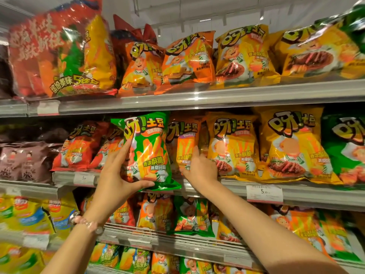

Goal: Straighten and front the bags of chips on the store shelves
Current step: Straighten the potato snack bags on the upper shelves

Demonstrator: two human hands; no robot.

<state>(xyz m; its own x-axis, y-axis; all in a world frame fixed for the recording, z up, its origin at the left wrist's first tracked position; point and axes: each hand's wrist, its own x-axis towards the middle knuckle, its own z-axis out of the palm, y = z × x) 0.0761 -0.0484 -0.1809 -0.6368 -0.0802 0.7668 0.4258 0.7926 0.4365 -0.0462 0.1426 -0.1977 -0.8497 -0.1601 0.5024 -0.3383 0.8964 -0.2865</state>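
**Green bag held off the middle shelf: slip and knock-on risks**

The glossy green foil chip bag [147,153] stands upright at the front lip of the middle shelf [296,191], left of centre, its bottom seam overhanging the edge. The left hand [116,175] grips it: fingers run up the bag's left side, thumb hooks under the bottom seam. It seems to be mid-placement or mid-lift; I cannot tell which.

The right hand [199,167] is loosely spread and holds nothing, its fingertips pressing the slick orange foil bag [185,147] just right of the green one.

Risks, as I judge them:
- Slick film and an air-filled pillow shape give a poor one-handed hold; the green bag could slide out and drop to the lower shelves.
- The orange bag is soft and leans; a hard push would tip it backward or crush the contents.
- The puffy yellow foil bags [235,147] farther right stand touching each other; shoving the orange one sideways could skew the row.
- A beaded bracelet [87,223] on the left wrist hangs near the lower shelf's bags and might snag a crimped seam.

All packs are crinkly, reflective, with serrated top seals. The shelf edge is a pale rail carrying a paper price tag [264,192].
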